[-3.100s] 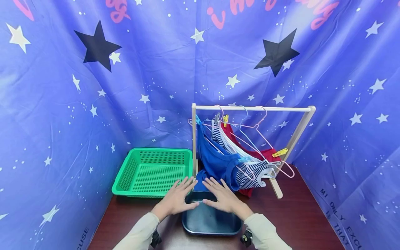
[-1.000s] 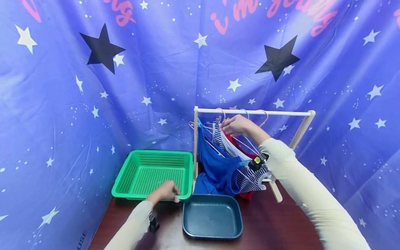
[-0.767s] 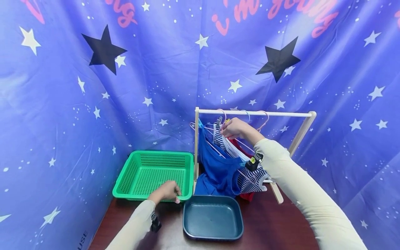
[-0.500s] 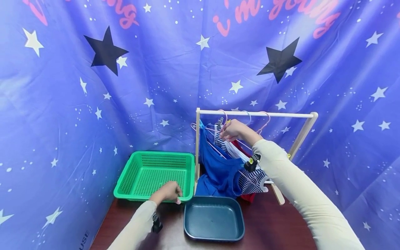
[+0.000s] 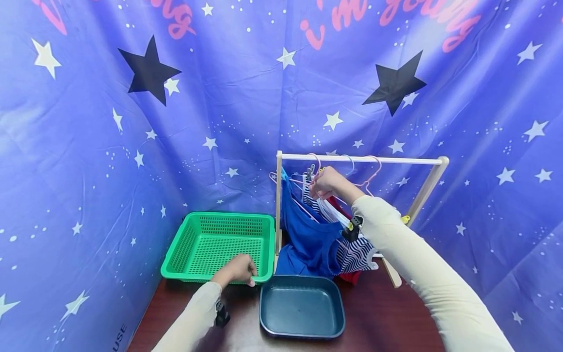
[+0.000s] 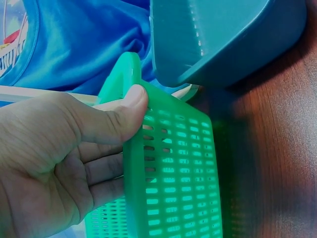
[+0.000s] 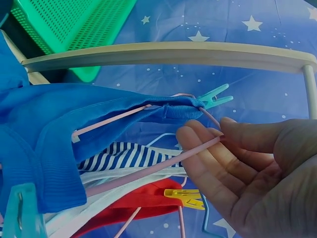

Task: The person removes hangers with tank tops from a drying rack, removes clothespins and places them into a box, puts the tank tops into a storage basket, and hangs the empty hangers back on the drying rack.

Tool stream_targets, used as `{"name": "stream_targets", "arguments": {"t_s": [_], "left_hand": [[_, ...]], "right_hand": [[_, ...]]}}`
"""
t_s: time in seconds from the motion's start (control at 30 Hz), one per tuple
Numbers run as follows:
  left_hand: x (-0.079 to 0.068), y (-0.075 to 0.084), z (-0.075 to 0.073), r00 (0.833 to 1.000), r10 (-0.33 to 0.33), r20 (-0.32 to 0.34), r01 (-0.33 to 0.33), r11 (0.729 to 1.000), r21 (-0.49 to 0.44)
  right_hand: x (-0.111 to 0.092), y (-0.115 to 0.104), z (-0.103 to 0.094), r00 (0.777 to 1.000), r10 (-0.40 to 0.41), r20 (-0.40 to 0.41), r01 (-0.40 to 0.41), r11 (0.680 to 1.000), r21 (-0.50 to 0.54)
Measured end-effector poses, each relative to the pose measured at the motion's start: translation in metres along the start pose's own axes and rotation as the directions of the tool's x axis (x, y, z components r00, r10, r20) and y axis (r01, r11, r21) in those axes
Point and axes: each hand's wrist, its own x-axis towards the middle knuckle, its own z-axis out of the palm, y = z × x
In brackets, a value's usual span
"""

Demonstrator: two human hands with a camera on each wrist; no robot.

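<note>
My left hand (image 5: 237,270) grips the front rim of the green slatted basket (image 6: 173,183), thumb outside and fingers inside. Up at the wooden rack (image 5: 387,160), my right hand (image 5: 324,184) pinches a pink clothes hanger (image 7: 148,173) just under its hook, thumb against fingers in the right wrist view. On that hanger hangs a blue garment (image 5: 308,244), held by light-blue clothespins (image 7: 216,96). Its lower part lies at the rack's foot. Behind it hang a striped garment (image 7: 131,155) and a red one (image 7: 146,197) with a yellow clothespin (image 7: 185,197).
A dark blue tray (image 5: 302,313) sits on the brown table (image 5: 387,318), in front of the rack and right of the basket. The rack's left post (image 5: 279,205) stands close beside the basket. Blue starry cloth (image 5: 237,98) surrounds the table on three sides.
Both hands were spread over the dark tray; the left has since gone to the basket's rim and the right up to the hanger. In the last half second both stay nearly still.
</note>
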Motion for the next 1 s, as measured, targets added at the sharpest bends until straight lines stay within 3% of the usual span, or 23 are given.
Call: {"name": "stream_targets", "arguments": {"t_s": [0.23, 0.43, 0.77, 1.0], "left_hand": [[-0.002, 0.003, -0.001, 1.0, 0.008, 0.004, -0.008, 1.0, -0.007], [-0.001, 0.002, 0.0, 1.0, 0.003, -0.005, -0.003, 1.0, 0.018], [-0.001, 0.002, 0.0, 1.0, 0.01, -0.015, -0.01, 1.0, 0.009], [-0.002, 0.004, 0.0, 1.0, -0.006, -0.016, 0.006, 1.0, 0.0]], "right_hand": [[-0.003, -0.006, -0.003, 1.0, 0.024, -0.014, -0.024, 0.998, 0.06], [-0.006, -0.009, -0.004, 0.999, 0.023, -0.04, -0.022, 0.999, 0.033], [-0.009, -0.003, -0.006, 0.988, -0.057, -0.147, 0.051, 0.998, -0.045], [-0.02, 0.002, -0.01, 0.965, -0.134, -0.224, 0.119, 0.99, -0.082]]}}
